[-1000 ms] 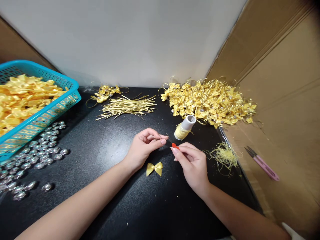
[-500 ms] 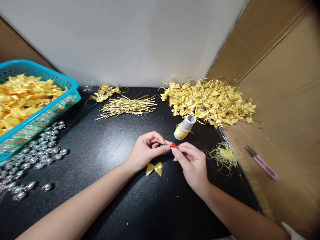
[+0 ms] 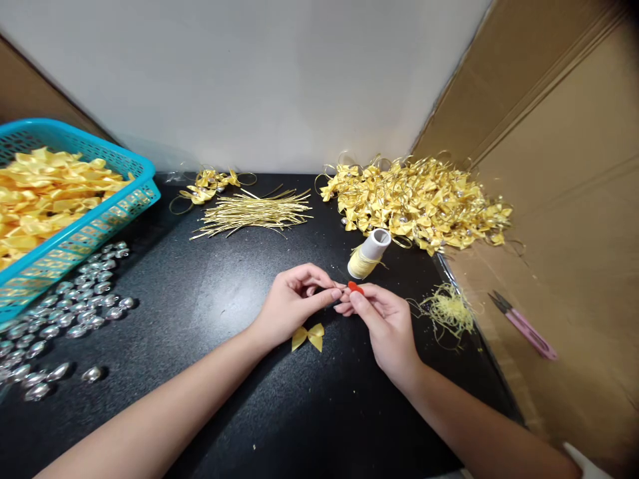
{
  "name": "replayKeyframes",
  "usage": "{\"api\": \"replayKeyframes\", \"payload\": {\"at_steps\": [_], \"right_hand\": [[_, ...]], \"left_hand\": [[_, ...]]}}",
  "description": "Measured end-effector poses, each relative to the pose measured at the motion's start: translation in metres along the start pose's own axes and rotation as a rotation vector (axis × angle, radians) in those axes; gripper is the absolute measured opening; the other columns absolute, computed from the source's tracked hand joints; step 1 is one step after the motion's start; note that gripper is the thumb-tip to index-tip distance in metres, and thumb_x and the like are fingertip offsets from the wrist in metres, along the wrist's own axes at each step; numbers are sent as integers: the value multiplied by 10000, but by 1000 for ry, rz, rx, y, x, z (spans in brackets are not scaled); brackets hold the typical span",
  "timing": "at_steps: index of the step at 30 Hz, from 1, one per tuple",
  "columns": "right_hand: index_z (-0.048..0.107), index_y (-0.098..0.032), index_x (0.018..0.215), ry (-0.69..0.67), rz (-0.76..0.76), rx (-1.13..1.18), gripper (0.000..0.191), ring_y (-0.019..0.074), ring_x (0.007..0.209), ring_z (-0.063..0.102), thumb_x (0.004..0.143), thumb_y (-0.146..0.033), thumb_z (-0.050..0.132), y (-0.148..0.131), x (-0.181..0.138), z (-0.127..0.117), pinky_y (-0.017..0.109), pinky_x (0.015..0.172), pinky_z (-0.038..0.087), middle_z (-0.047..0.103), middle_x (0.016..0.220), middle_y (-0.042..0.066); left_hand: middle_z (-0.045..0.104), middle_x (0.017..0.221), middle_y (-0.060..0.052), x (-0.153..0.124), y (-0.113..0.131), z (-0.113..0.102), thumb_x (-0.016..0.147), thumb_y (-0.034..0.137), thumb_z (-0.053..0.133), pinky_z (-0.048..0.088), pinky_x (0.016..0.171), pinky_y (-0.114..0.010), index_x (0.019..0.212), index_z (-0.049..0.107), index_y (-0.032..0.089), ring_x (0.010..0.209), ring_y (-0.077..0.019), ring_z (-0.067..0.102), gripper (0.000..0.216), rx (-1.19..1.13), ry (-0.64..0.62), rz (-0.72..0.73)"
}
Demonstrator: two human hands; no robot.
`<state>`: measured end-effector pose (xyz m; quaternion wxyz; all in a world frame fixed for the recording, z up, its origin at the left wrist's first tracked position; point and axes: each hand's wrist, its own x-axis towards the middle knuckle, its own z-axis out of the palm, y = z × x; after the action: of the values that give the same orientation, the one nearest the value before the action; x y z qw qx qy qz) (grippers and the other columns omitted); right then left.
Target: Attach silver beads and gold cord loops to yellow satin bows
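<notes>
one head-worn view looks forward and down, close over the black surface [image 3: 210,293], toward the white wall [image 3: 249,80]; its far right corner seems darkened.

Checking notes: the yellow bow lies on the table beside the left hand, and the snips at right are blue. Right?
No: the head view shows the snips are pink. The yellow bow does lie on the table beside the left hand.

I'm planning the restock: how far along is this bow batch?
Done: a large pile of looped, beaded bows at the back right. In hand: the left hand and right hand pinch together at a small red piece, above one plain bow on the table. Left: a blue basket heaped with ribbon bows, plus many silver beads and gold strips.
</notes>
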<state>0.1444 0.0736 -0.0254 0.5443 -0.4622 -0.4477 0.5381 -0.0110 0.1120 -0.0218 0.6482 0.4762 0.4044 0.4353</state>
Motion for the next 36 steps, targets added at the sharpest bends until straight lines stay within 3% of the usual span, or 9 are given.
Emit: {"api": "replayKeyframes", "payload": {"at_steps": [6, 13, 16, 22, 36], "right_hand": [[717, -200, 770, 30, -139, -127, 125, 118, 770, 624, 861, -247, 647, -2, 0, -2, 221, 677, 528, 647, 823, 25], [724, -212, 834, -38, -187, -149, 101, 151, 878, 673, 872, -203, 631, -5, -3, -3, 257, 743, 561, 702, 939, 50], [707, -196, 830, -23, -191, -167, 103, 157, 863, 671, 880, -215, 619, -7, -3, -4, 262, 714, 551, 701, 940, 55], [580, -169, 659, 54, -190, -262, 253, 94, 586, 528, 900, -248, 582, -7, -1, -9, 225, 559, 427, 560, 637, -15], [594, -174, 701, 25, -256, -294, 209, 109, 612, 530, 903, -219, 566, -7, -1, -10, 245, 571, 418, 574, 682, -3]], "left_hand": [[771, 818, -28, 0, -1, -2, 761, 238, 764, 526, 714, -223, 995, 674, 166, 733, -129, 711, 261, 72, -74, 17], [764, 840, -41, -2, 1, -4, 767, 306, 759, 508, 715, -244, 933, 730, 173, 761, -145, 684, 215, 316, -57, 55], [761, 792, -22, -3, 1, -3, 772, 300, 755, 507, 726, -234, 973, 719, 182, 734, -128, 682, 236, 244, -58, 33], [767, 785, -26, 0, -1, -3, 718, 309, 795, 508, 669, -173, 805, 717, 153, 711, -107, 695, 195, 73, 44, -54], [771, 778, -30, -1, 5, -3, 728, 243, 786, 540, 695, -154, 807, 717, 152, 747, -114, 729, 139, -57, -56, -144]]}}
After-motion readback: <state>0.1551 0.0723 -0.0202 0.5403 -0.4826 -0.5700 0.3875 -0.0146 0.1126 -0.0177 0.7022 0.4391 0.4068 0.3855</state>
